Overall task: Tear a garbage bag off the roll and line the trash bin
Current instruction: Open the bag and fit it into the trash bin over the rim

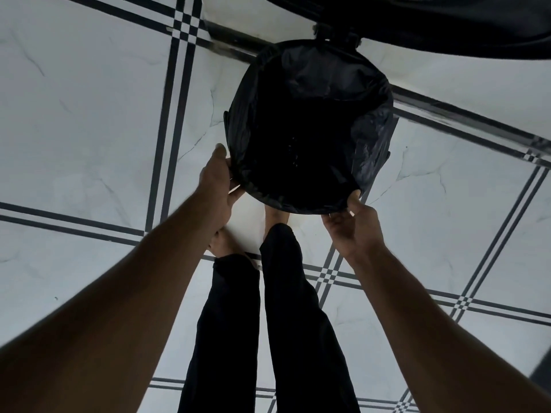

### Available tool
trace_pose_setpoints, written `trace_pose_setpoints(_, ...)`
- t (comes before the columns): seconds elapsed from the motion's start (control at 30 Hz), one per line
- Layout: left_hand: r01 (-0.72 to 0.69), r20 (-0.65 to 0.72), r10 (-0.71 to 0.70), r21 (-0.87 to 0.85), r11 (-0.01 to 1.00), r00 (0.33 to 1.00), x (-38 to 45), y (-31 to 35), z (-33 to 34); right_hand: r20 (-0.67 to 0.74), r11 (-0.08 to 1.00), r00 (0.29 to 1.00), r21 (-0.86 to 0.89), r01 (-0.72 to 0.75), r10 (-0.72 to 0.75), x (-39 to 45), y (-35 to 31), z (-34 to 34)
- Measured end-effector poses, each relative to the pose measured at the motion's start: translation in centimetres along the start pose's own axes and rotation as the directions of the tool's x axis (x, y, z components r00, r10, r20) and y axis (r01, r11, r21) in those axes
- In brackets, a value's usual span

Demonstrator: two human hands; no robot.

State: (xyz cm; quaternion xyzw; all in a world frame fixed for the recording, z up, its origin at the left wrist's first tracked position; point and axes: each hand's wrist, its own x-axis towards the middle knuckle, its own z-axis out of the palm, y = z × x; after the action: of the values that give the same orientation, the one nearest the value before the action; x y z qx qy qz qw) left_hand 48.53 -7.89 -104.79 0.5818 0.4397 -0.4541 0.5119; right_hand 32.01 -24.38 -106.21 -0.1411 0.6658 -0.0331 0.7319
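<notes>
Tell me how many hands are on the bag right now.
2. The left hand grips the garbage bag at the near-left of the trash bin's rim; the right hand pinches it at the near-right. None seems hidden.

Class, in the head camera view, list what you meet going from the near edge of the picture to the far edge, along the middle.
Dark trouser legs → bare feet → bag-lined trash bin, gripped at its near rim by the left hand and right hand → dark object at the top.

The floor was laid in large white marble-look tiles, faintly veined; it was crossed by paired dark border lines — small checkered squares were formed at crossings; a dark furniture edge loomed overhead.
</notes>
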Motion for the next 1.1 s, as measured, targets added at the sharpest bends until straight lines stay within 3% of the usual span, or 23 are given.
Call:
trace_pose_setpoints(0.2,0.001,-0.001,-0.001,-0.04,0.999,1.0,0.3,1.0,-1.2,0.051,0.99,0.998,-0.138,0.038,-0.032,-0.4,-0.4,-0.3)
trace_pose_setpoints(0.3,0.038,-0.052,-0.041,-0.054,0.998,0.998,0.9,2.1,-1.8,0.011,0.983,0.997,-0.166,0.079,-0.079,-0.5,-2.3,-0.1)
trace_pose_setpoints(0.47,0.029,0.12,-0.021,-0.068,0.997,0.993,0.4,2.9,-1.2,-0.062,0.976,0.992,-0.199,0.092,-0.106,0.2,-5.3,0.8)
trace_pose_setpoints(0.57,-0.011,0.123,0.02,-0.074,0.997,0.992,0.4,3.3,-1.3,-0.076,0.966,0.994,-0.251,0.06,-0.082,0.5,-5.6,1.3)
trace_pose_setpoints(0.7,-0.087,0.068,0.084,0.051,0.995,0.994,1.3,3.3,-1.8,-0.129,0.961,0.986,-0.268,0.067,-0.104,1.2,-5.5,1.4)
trace_pose_setpoints(0.83,-0.073,0.135,0.068,0.031,0.997,0.988,1.3,3.6,-1.7,-0.156,0.957,0.982,-0.284,0.056,-0.104,0.9,-5.3,1.2)
trace_pose_setpoints(0.9,-0.083,0.086,0.075,0.084,0.993,0.993,1.0,3.5,-1.3,-0.21,0.877,0.965,-0.478,0.041,-0.16,0.7,-5.7,1.6)
trace_pose_setpoints(1.0,-0.143,-0.045,0.155,0.197,0.97,0.987,0.0,3.1,-0.5,-0.193,0.648,0.905,-0.754,0.111,-0.38,0.1,-6.3,2.3)
trace_pose_setpoints(1.1,-0.29,-0.133,0.32,0.206,0.935,0.938,-1.8,3.4,-0.1,-0.125,0.505,0.846,-0.843,0.185,-0.518,-2.1,-6.7,3.8)
